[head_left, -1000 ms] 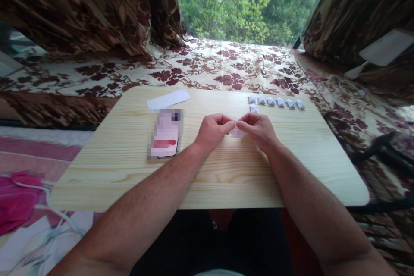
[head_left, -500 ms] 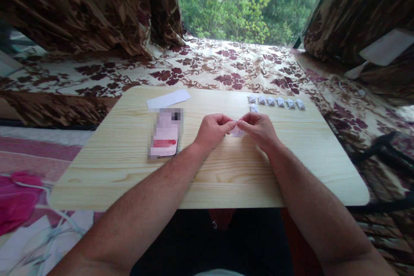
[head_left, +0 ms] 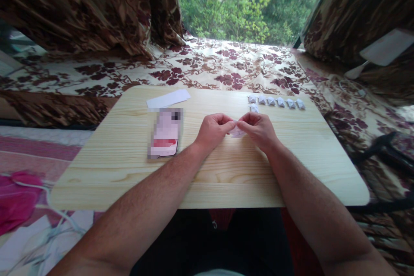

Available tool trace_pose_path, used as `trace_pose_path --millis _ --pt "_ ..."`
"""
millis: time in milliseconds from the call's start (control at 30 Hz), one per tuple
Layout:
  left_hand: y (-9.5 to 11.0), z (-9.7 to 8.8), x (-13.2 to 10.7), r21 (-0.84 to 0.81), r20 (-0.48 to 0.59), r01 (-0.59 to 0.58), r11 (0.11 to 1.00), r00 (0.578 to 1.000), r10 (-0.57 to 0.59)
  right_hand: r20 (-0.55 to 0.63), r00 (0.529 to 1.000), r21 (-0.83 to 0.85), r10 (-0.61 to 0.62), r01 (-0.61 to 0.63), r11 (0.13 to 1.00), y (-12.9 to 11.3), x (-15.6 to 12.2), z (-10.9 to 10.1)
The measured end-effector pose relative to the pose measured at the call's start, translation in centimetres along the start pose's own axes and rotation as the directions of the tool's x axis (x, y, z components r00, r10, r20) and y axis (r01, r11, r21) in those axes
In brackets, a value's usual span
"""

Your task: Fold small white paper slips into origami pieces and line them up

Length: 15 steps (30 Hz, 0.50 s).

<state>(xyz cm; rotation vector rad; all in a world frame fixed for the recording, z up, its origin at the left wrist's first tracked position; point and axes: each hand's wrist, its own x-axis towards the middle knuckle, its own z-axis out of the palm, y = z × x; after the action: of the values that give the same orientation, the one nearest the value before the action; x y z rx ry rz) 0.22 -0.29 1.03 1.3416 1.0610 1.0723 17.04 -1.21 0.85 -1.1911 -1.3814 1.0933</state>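
Observation:
My left hand and my right hand meet over the middle of a light wooden table. Both pinch a small piece of white folded paper between thumb and fingers, just above the tabletop. Most of that paper is hidden by my fingers. A row of several small folded white paper shapes lies at the table's far right edge, with one more just in front of the row, close to my right hand.
A phone lies face up left of my left hand, with a white paper strip behind it. Floral bedding and curtains surround the table; a window with trees is beyond. Pink cloth lies at the lower left.

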Motion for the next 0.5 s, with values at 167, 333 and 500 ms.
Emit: trace_pose_path --millis 167,333,500 --pt "0.11 0.02 -0.01 0.016 -0.006 -0.006 1.000 1.000 0.007 0.002 1.000 -0.054 0.005 -0.005 0.999 -0.44 -0.24 0.13" --pt "0.15 -0.05 0.06 0.051 -0.013 -0.028 0.998 1.000 0.029 0.023 1.000 -0.088 -0.005 0.007 0.996 -0.67 -0.39 0.21" --pt "0.12 -0.01 0.05 0.065 -0.033 -0.041 0.997 0.999 0.043 0.029 0.999 -0.116 -0.015 0.018 0.993 -0.71 -0.43 0.31"
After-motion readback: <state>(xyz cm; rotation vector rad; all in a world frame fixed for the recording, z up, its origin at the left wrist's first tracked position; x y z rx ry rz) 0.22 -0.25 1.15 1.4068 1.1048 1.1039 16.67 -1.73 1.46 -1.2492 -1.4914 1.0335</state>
